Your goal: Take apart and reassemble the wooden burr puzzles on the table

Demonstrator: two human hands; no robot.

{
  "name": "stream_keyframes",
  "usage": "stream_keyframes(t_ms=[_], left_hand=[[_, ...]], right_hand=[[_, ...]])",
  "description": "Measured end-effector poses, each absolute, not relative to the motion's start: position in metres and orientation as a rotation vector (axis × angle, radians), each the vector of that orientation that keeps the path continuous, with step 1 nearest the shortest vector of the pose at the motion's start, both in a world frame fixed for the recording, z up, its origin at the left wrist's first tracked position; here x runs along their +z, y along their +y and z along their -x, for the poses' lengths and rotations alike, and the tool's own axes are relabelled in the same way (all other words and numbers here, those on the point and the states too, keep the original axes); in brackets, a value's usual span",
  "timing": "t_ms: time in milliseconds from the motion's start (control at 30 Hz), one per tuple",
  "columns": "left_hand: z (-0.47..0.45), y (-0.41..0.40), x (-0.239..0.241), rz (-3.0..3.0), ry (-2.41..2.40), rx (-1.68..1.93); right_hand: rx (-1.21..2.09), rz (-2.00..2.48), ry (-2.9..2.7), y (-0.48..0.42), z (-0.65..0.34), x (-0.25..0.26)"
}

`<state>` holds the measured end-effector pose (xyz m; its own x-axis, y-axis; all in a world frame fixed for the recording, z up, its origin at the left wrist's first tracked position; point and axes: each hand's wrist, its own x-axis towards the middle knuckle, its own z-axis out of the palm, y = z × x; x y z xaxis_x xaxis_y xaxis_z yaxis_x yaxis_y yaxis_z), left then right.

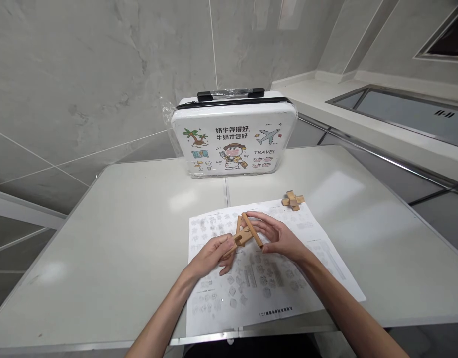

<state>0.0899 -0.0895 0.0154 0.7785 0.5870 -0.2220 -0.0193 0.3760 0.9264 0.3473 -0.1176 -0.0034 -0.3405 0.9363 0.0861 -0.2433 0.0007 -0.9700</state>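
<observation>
My left hand (216, 254) pinches notched wooden puzzle pieces (244, 235) between thumb and fingers. One of these pieces stands up at an angle from the others. My right hand (279, 236) grips a long wooden puzzle stick (252, 230) by its two ends, thumb at the near end and fingers at the far end. The stick lies across the front of the left hand's pieces; whether they interlock, I cannot tell. Both hands are above a printed instruction sheet (299, 293) with rows of small puzzle diagrams.
An assembled wooden burr puzzle (293, 200) sits on the sheet's far right corner. Behind it stands a white cartoon-printed case (234, 144) in clear plastic wrap, near the back of the pale table (132, 238). A seam runs down the table's middle. Grey walls rise behind.
</observation>
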Motion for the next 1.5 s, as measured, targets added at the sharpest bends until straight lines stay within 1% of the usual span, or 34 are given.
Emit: stream_keyframes(t_ms=[233, 500, 833, 1100, 1367, 1500], left_hand=[[-0.093, -0.092, 0.021, -1.152, 0.545, 0.351], [-0.099, -0.091, 0.015, -1.043, 0.625, 0.448], [-0.096, -0.092, 0.012, -1.040, 0.580, 0.389], [-0.101, -0.093, 0.009, -1.038, 0.566, 0.442], [-0.100, -0.094, 0.010, -1.131, 0.553, 0.431], [-0.102, -0.095, 0.010, -1.072, 0.557, 0.467]], right_hand=[[1.645, 0.764, -1.427, -0.121, -0.343, 0.001], [1.482, 0.857, -1.289, -0.121, -0.346, -0.003], [1.482, 0.922, -1.520, -0.124, -0.339, 0.004], [1.475, 0.951, -1.542, -0.126, -0.336, 0.006], [1.390, 0.942, -1.560, -0.126, -0.332, 0.009], [1.389, 0.925, -1.560, -0.126, -0.332, 0.009]])
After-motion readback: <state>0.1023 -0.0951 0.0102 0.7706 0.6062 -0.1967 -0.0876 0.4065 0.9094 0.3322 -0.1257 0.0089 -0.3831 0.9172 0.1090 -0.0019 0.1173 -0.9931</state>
